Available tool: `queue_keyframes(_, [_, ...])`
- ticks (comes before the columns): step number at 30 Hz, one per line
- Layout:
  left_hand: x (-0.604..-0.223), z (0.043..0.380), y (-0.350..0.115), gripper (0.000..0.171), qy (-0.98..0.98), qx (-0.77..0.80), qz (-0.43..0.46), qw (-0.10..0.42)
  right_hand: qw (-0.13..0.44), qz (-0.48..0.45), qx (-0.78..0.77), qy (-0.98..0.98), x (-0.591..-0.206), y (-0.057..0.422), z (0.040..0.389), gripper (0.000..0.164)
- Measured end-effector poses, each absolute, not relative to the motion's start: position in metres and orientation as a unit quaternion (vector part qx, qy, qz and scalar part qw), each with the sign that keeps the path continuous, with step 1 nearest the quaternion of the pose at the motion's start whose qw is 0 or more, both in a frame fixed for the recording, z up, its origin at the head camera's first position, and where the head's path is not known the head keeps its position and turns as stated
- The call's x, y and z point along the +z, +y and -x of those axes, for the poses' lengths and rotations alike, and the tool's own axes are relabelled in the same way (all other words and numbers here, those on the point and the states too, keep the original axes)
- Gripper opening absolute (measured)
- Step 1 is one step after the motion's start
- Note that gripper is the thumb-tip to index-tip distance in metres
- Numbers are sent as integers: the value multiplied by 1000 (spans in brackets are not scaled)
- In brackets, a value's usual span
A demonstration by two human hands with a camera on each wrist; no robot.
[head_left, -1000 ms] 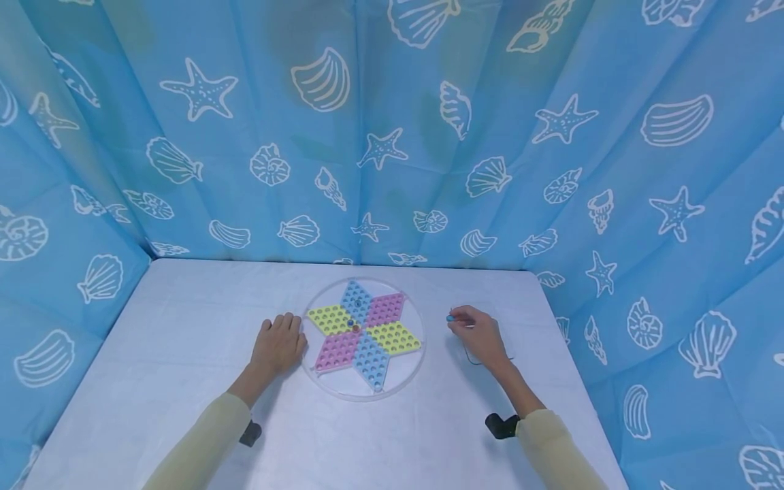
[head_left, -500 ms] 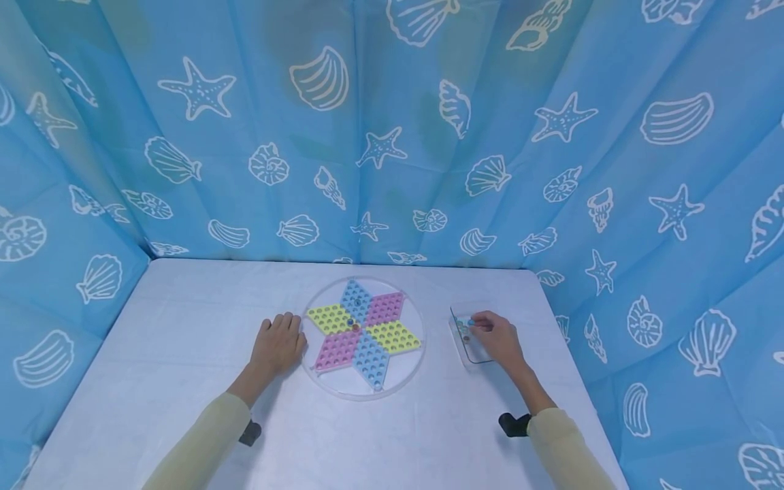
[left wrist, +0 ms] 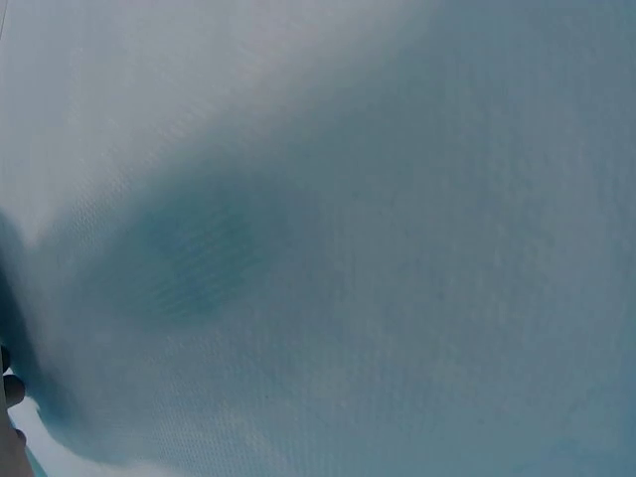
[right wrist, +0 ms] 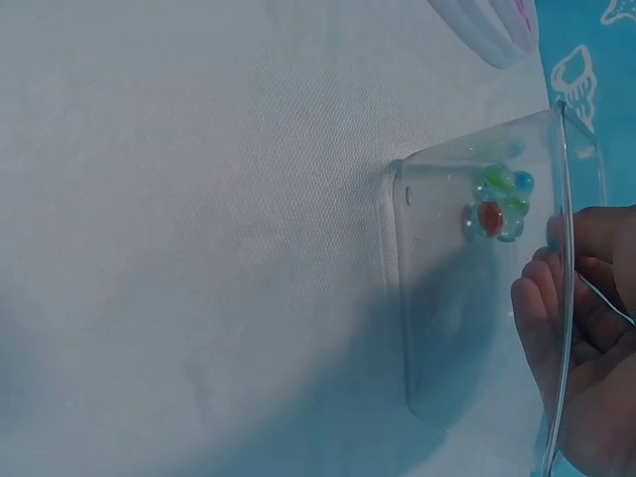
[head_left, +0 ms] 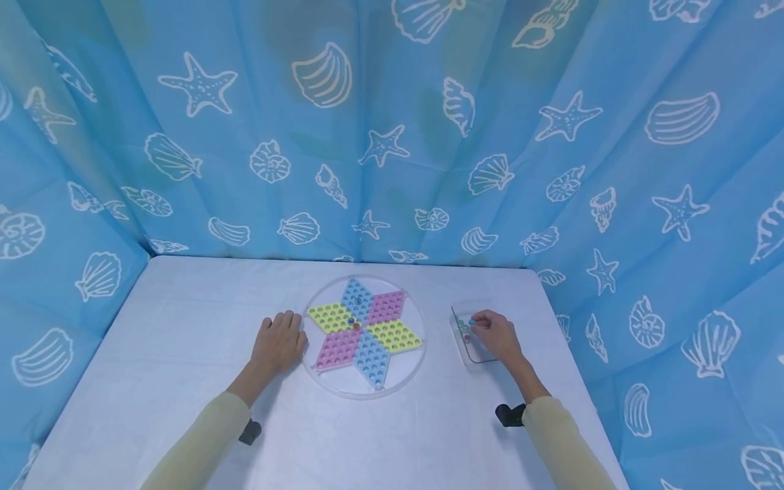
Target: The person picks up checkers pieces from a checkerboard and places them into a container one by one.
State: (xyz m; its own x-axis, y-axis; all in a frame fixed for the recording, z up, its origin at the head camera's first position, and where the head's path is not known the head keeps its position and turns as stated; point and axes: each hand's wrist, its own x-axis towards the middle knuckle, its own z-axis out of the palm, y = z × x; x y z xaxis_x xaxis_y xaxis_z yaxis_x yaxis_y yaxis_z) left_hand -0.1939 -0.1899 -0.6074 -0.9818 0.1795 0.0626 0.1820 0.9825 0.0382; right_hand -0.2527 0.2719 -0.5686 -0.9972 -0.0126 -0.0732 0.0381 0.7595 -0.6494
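Inspected table (head_left: 398,442), faced with white cloth. Found screened on far, left and right sides by hanging blue curtains (head_left: 392,88) printed with white seashells and starfish. Noted soft shadows across the cloth, below both forearms.

Found at mid-table, towards the far edge: round transparent board (head_left: 407,378) bearing a six-pointed star of blue, pink and yellow diamonds pitted with holes. Noted on it a dark blue marble (head_left: 351,320) and a reddish-brown marble (head_left: 356,327) close together near the centre.

Located right of the board, well apart from it: clear plastic box (right wrist: 452,328) with rounded corners, standing on the cloth. Counted inside a cluster of glass marbles (right wrist: 507,204), mostly clear and green, plus one red and one blue.

Observed both hands. Left hand (head_left: 278,344): lying palm down just left of the board, released, grasping nothing. Right hand (head_left: 497,335): at the box, fingertips pinching a small blue marble (head_left: 472,322). Cannot tell how deep within the box. Noted the right hand obstructing the box's right part from above. Noted also pale yellow sleeves (head_left: 199,442) and black wrist devices (head_left: 510,415).
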Motion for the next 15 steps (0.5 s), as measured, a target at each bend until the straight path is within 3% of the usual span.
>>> queue_keyframes(15, [-609, 195, -191, 40, -995, -31, 87, 28, 80, -37, -354, 931, -579, 264, 269, 29])
